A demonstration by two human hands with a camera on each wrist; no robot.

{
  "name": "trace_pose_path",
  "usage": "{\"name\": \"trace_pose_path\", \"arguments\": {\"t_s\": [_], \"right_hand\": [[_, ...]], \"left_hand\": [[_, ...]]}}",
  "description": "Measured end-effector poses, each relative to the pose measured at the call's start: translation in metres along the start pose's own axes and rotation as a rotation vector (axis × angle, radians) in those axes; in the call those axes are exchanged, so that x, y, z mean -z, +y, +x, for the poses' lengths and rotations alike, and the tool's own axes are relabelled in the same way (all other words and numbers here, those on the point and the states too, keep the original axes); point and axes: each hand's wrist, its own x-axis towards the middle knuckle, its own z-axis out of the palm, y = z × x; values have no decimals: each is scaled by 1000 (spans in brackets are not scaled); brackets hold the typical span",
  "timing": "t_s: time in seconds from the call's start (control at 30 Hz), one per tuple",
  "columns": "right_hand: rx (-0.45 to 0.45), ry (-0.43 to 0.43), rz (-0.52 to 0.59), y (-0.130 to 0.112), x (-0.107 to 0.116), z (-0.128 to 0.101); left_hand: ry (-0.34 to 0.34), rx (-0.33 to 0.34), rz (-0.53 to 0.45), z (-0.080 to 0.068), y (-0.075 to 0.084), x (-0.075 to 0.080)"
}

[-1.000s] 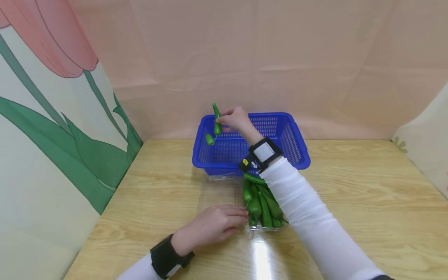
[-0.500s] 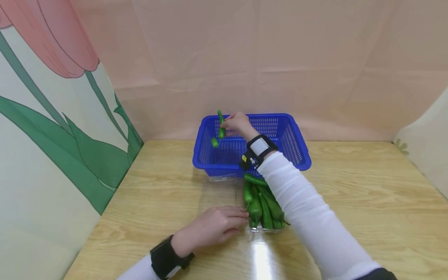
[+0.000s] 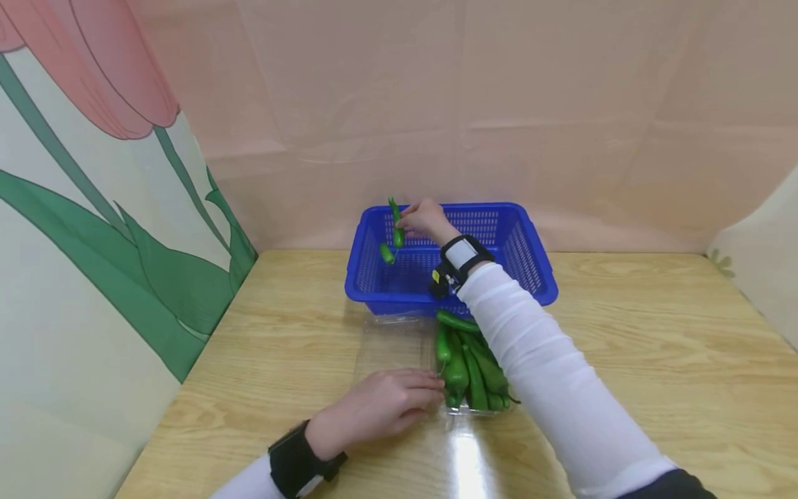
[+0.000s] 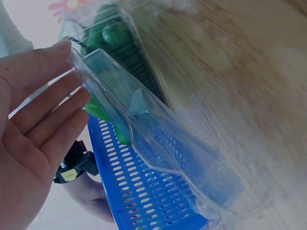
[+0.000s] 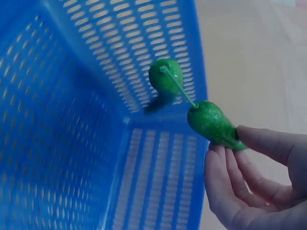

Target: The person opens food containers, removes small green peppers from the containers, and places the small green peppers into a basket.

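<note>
My right hand (image 3: 424,217) pinches a green pepper (image 3: 395,223) over the back left part of the blue basket (image 3: 535,262). A second pepper (image 3: 387,253) dangles from it by a stem, close to the basket's left wall. In the right wrist view the held pepper (image 5: 212,125) sits between thumb and fingers, the other pepper (image 5: 166,76) beyond it. My left hand (image 3: 382,405) rests with straight fingers on a clear plastic tray (image 3: 389,346) holding several green peppers (image 3: 469,360). In the left wrist view the fingers (image 4: 45,115) lie against the tray's rim (image 4: 115,96).
The wooden table (image 3: 654,346) runs out to the right and front. A painted panel (image 3: 93,229) stands along the left and a pink backdrop (image 3: 499,104) rises behind the basket.
My right hand has lowered the two joined peppers and moved them slightly right, further inside the basket. The left hand has stayed on the tray.
</note>
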Motion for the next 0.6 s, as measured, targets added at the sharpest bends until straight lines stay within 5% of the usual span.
{"name": "trace_pose_path", "arguments": {"t_s": [0.27, 0.6], "right_hand": [[-5, -25, -196, 8, 4, 6], [-24, -151, -233, 16, 8, 9]], "left_hand": [[-9, 11, -15, -1, 1, -1], [-13, 4, -3, 0, 1, -1]]}}
